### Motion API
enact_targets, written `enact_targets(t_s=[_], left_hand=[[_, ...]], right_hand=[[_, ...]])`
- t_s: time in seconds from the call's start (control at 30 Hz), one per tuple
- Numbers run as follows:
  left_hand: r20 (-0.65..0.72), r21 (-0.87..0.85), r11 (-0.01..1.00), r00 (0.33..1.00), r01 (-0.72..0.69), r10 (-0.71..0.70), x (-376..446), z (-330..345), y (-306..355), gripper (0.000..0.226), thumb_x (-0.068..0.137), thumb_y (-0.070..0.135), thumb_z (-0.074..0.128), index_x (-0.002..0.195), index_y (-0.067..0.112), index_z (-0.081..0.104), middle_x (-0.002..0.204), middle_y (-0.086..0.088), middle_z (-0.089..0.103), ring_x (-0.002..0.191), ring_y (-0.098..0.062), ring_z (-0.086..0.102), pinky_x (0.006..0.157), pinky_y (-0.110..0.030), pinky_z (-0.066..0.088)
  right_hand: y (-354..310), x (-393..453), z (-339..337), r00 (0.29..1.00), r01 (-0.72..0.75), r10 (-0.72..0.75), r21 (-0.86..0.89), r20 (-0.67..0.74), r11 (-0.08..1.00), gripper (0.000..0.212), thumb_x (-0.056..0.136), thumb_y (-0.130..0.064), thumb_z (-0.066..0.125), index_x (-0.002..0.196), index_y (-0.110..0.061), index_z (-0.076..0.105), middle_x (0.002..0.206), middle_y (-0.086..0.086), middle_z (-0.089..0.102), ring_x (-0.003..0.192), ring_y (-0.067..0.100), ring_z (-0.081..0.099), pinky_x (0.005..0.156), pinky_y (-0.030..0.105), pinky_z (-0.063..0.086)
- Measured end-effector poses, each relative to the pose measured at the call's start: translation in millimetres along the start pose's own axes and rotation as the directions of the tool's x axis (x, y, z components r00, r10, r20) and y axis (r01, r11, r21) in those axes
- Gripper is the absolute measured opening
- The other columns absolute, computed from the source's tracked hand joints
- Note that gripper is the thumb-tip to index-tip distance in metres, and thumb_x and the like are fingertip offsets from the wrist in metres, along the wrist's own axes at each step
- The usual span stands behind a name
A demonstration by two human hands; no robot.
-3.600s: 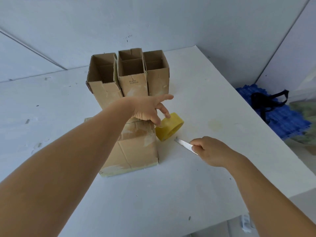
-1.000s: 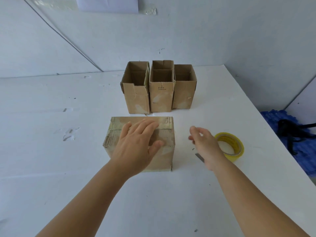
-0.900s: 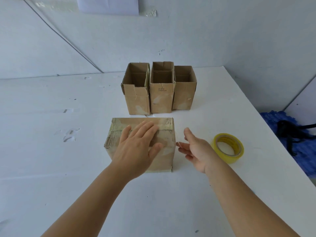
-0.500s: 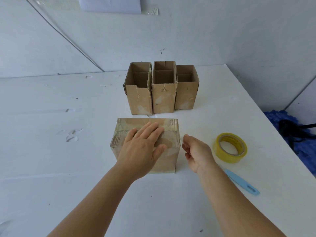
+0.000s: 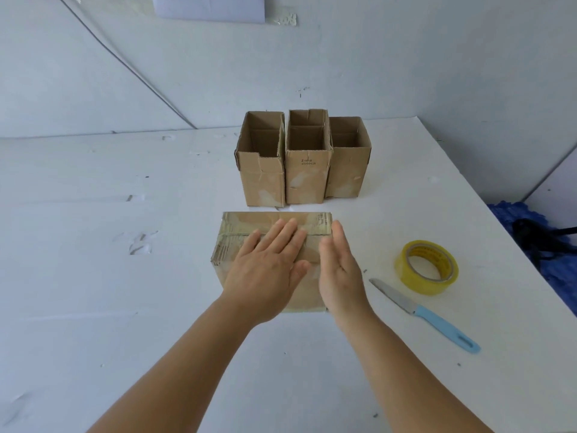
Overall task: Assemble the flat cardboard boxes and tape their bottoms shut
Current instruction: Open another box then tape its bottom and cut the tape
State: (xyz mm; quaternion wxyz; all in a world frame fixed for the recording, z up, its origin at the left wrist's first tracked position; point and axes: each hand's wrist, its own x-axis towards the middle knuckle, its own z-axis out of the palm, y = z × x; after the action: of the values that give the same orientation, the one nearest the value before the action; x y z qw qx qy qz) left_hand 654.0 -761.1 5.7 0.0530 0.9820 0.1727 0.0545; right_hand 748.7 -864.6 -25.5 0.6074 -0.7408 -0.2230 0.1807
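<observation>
Now we have our left hand (image 5: 268,270) lying flat, fingers straight, on the upturned bottom of the nearest cardboard box (image 5: 249,228), pressing on it rather than gripping it, while our right hand (image 5: 338,270) stands edge-on with straight fingers at the box's right side, holding nothing; whether it quite touches the cardboard we cannot tell. The box sits directly under the left palm on the white table (image 5: 93,276), its taped seam running just beyond our fingertips. Farther out past both hands stand three open boxes (image 5: 307,176) in a row, mouths up, touching one another. To the outside of the right hand lie a blue-handled knife (image 5: 427,314) and, beyond it, a roll of yellow tape (image 5: 426,267), both apart from the box. We judge the box light and hollow, stiff along its edges and corners but soft in the middle of each panel, so a hard push from the palm could dent the bottom flaps. Shiny tape may be a little slippery. To lift or turn it, we would take it by two opposite side walls near the corners, one hand to each, squeezing only gently.
</observation>
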Motion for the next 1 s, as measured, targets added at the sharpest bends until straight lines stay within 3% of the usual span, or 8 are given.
enact_targets(t_s=[0.23, 0.33, 0.43, 0.53, 0.63, 0.8, 0.87, 1.0], left_hand=[[0.02, -0.076, 0.958, 0.961, 0.275, -0.274, -21, -1, -30, 0.064, 0.092, 0.053, -0.001, 0.15, 0.027, -0.003, 0.156, 0.014, -0.015, 0.139, -0.001, -0.021, 0.114, -0.034, -0.01], [-0.067, -0.321, 0.908, 0.949, 0.271, -0.307, -23, -2, -32, 0.057, 0.099, 0.038, 0.018, 0.15, 0.014, 0.018, 0.159, 0.004, 0.007, 0.146, -0.013, 0.0, 0.119, -0.038, 0.011], [-0.181, -0.624, 0.739, 0.872, 0.256, -0.455, -25, 0, -34, 0.048, 0.097, 0.025, 0.039, 0.143, 0.013, 0.031, 0.152, 0.004, 0.028, 0.136, -0.008, 0.028, 0.106, -0.025, 0.03], [-0.002, -0.851, 0.439, 0.836, 0.286, -0.548, -33, 1, -46, 0.054, 0.095, 0.033, 0.048, 0.145, 0.025, 0.031, 0.14, 0.012, 0.044, 0.128, -0.01, 0.042, 0.102, -0.03, 0.039], [0.15, -0.888, 0.305, 0.844, 0.344, -0.514, -38, 1, -52, 0.056, 0.095, 0.04, 0.046, 0.146, 0.024, 0.031, 0.14, 0.007, 0.049, 0.128, -0.016, 0.045, 0.106, -0.041, 0.038], [0.188, -0.93, 0.22, 0.895, 0.294, -0.404, -44, -13, -60, 0.024, 0.098, 0.03, 0.042, 0.111, 0.021, 0.059, 0.108, 0.001, 0.067, 0.105, -0.018, 0.06, 0.093, -0.035, 0.049], [0.162, -0.946, 0.207, 0.919, 0.248, -0.358, -50, -16, -65, 0.023, 0.098, 0.028, 0.041, 0.112, 0.021, 0.059, 0.111, 0.001, 0.066, 0.107, -0.018, 0.059, 0.095, -0.037, 0.048], [0.059, -0.98, 0.161, 0.947, 0.116, -0.317, -67, -20, -80, 0.041, 0.1, 0.024, 0.04, 0.141, 0.025, 0.04, 0.135, 0.011, 0.054, 0.128, -0.007, 0.046, 0.11, -0.035, 0.035]], right_hand=[[-3, -6, -1, 0.997, -0.082, 0.082, -0.033, -0.002, 0.996, 0.05, 0.102, -0.036, 0.027, 0.15, -0.023, 0.022, 0.153, -0.009, 0.029, 0.139, 0.005, 0.028, 0.108, 0.018, 0.019], [-1, -6, 2, 0.996, -0.089, 0.089, -0.005, -0.02, 0.996, 0.049, 0.102, -0.034, 0.029, 0.149, -0.023, 0.026, 0.152, -0.01, 0.032, 0.134, 0.0, 0.028, 0.105, 0.017, 0.019], [2, -6, 1, 0.993, -0.113, 0.114, 0.032, -0.014, 0.993, 0.048, 0.101, -0.034, 0.03, 0.148, -0.023, 0.029, 0.15, -0.011, 0.034, 0.129, -0.002, 0.032, 0.105, 0.018, 0.021], [3, -4, 1, 0.988, -0.151, 0.152, 0.085, -0.003, 0.985, 0.046, 0.1, -0.033, 0.032, 0.145, -0.022, 0.037, 0.147, -0.008, 0.04, 0.129, 0.002, 0.038, 0.111, 0.026, 0.023], [3, -3, 3, 0.977, -0.208, 0.211, 0.115, -0.013, 0.971, 0.036, 0.097, -0.03, 0.035, 0.123, -0.015, 0.054, 0.134, 0.0, 0.053, 0.126, 0.016, 0.045, 0.111, 0.037, 0.031], [-10, -7, 5, 0.954, -0.286, 0.294, 0.119, -0.061, 0.951, 0.033, 0.093, -0.023, 0.036, 0.099, 0.006, 0.051, 0.089, 0.016, 0.057, 0.081, 0.021, 0.05, 0.068, 0.032, 0.039], [-16, -13, 5, 0.964, -0.248, 0.259, 0.135, -0.066, 0.959, 0.032, 0.092, -0.021, 0.036, 0.101, 0.005, 0.053, 0.1, 0.027, 0.057, 0.084, 0.023, 0.051, 0.075, 0.033, 0.04], [-38, -30, 20, 0.995, -0.081, 0.088, 0.18, -0.035, 0.98, 0.039, 0.091, -0.024, 0.035, 0.119, -0.025, 0.062, 0.123, 0.0, 0.063, 0.121, 0.019, 0.053, 0.11, 0.045, 0.035]])
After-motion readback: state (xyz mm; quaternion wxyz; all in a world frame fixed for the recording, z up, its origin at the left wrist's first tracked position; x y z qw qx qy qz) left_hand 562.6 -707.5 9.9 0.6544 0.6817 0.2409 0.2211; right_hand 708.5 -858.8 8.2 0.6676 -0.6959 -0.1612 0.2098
